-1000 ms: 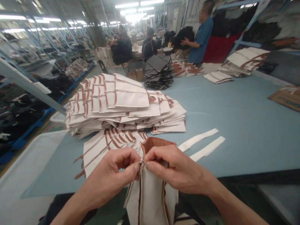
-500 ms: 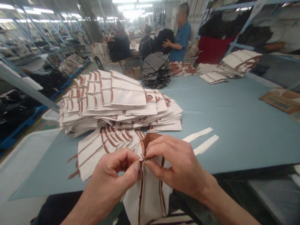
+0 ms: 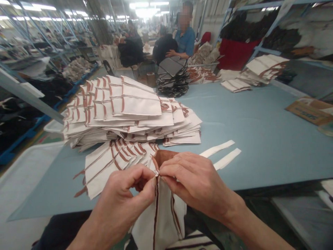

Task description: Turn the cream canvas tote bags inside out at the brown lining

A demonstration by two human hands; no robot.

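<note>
A white fabric piece (image 3: 165, 211) with brown-edged seams hangs below my fingers at the table's front edge. Its top opens to a brown inner side. My left hand (image 3: 125, 198) pinches the seam at its upper end between thumb and fingers. Right beside it, my right hand (image 3: 192, 180) is closed on the same seam, the fingertips of both hands nearly touching. Just behind lie overlapping white pieces with brown strips (image 3: 104, 170). A big stack of similar white pieces (image 3: 140, 100) rises farther back.
Two white strips (image 3: 227, 159) lie on the blue-green table (image 3: 255, 139). Black-edged grey pieces (image 3: 172, 74) are piled at the back, more white pieces (image 3: 235, 85) at the back right, a cardboard box (image 3: 309, 111) at the right. A person in a blue shirt (image 3: 186, 40) is beyond the table.
The person in the blue shirt has moved left and lower. My hands keep their pinch on the seam; the hanging fabric has shifted slightly, and the view has moved a little.
</note>
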